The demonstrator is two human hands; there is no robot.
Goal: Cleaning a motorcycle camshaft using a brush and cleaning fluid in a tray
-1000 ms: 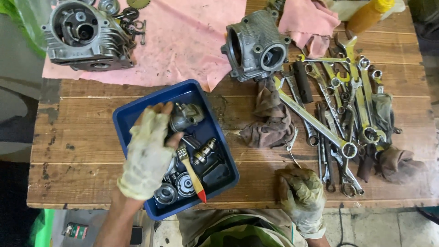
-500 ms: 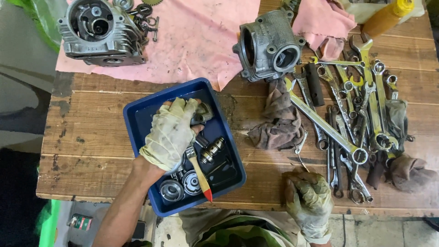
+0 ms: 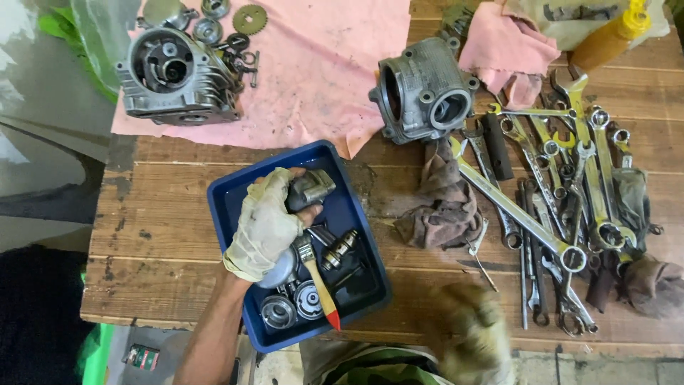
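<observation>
A single head-mounted camera looks almost straight down at the wooden worktop (image 3: 171, 214) from above the person, at close working range. The near edge of the worktop runs along the bottom of the frame and the far side along the top. No second view overlaps it.

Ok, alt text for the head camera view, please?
A gloved left hand grips a grey metal part over a blue tray of engine pieces on a wooden bench. The gloved right hand, blurred, sits near spread wrenches.
</observation>
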